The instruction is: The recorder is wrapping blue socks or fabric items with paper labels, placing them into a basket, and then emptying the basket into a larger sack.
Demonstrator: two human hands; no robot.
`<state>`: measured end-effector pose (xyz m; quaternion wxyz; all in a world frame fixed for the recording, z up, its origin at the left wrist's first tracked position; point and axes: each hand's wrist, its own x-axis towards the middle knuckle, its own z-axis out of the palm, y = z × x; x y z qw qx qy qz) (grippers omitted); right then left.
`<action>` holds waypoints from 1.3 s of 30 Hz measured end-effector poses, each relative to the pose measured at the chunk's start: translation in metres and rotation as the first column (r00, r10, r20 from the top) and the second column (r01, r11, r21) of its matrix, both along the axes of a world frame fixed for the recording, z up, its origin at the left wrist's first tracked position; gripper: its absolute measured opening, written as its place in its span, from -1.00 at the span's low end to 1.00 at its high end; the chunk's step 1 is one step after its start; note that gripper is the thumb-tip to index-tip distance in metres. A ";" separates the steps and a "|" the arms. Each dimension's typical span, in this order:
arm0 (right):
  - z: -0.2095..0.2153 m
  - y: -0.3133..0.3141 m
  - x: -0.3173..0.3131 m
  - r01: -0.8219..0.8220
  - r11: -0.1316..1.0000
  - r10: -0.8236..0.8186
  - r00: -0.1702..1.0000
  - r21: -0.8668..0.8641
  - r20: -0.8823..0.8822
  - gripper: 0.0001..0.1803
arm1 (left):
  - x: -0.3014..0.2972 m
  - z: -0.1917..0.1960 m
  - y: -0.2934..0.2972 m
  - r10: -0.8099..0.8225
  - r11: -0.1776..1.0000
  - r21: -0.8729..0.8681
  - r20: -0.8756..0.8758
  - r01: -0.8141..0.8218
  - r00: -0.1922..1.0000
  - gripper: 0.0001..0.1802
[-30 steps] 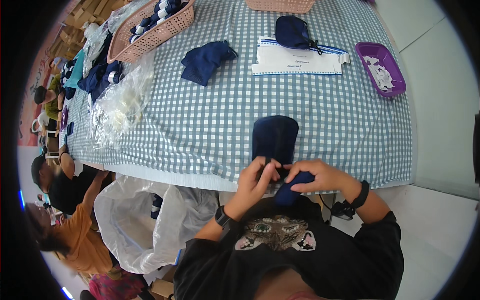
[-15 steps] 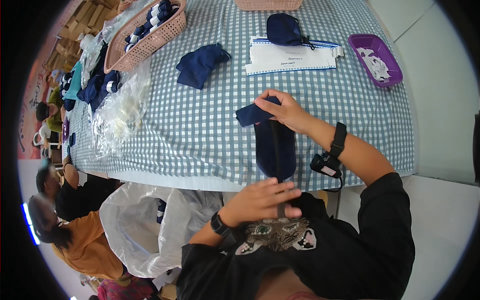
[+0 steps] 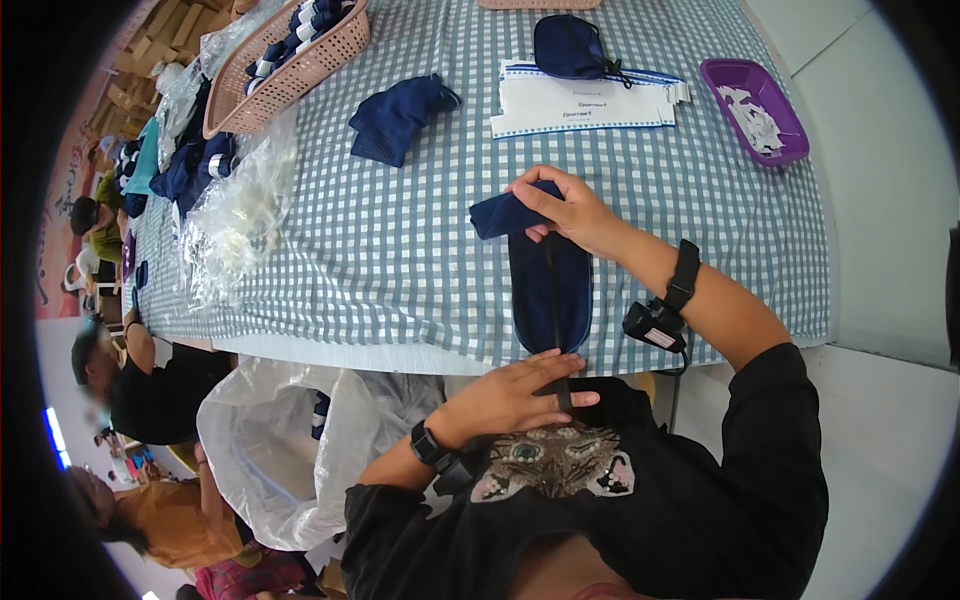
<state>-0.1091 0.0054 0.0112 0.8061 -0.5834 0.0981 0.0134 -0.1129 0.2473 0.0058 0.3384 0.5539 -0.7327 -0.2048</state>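
My right hand [image 3: 568,215] pinches a folded strip of navy fabric [image 3: 508,212], thumb on top. Beneath it a long navy padded piece with rounded ends, like an eye mask [image 3: 570,290], lies on the checked tablecloth near the table's front edge. A dark strap [image 3: 556,300] runs lengthwise over that piece and hangs past its near end. My left hand [image 3: 525,395] is at this near end, its fingers stretched out flat over the strap.
White printed paper strips [image 3: 590,105] lie at the back under a navy drawstring pouch [image 3: 568,48]. A purple tray [image 3: 792,125] holds white scraps. Crumpled navy cloth [image 3: 400,115], a pink basket [image 3: 290,85] of rolled items and clear plastic bags [image 3: 230,235] lie leftward. A lined bin [image 3: 255,450] stands below.
My left hand has risen slightly toward the table edge and its fingers lie flatter. My right hand still holds the folded fabric, raised a little. Co-workers at the left have shifted.
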 end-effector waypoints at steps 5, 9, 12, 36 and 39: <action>0.062 0.019 -0.049 0.000 0.982 0.041 0.976 -0.189 0.213 -0.60 | -0.003 0.002 0.005 0.040 0.999 0.019 0.010 -0.040 0.999 -0.51; 0.048 0.047 -0.106 -0.021 0.983 0.055 0.982 -0.184 0.181 -0.60 | 0.000 0.006 0.005 0.016 0.999 0.032 0.050 -0.018 0.999 -0.47; 0.023 0.060 -0.125 0.052 0.858 0.042 0.985 -0.511 0.170 -0.61 | 0.000 0.004 0.008 0.003 0.998 0.064 0.117 -0.011 0.993 -0.48; -0.002 0.059 -0.130 0.178 0.470 0.226 0.923 -0.865 0.313 -0.65 | 0.045 0.000 -0.055 0.517 0.853 0.290 -0.368 -0.433 0.772 -0.93; 0.002 0.062 -0.130 0.193 0.423 0.176 0.941 -0.885 0.289 -0.63 | 0.045 0.000 -0.057 0.546 0.836 0.264 -0.315 -0.481 0.776 -0.86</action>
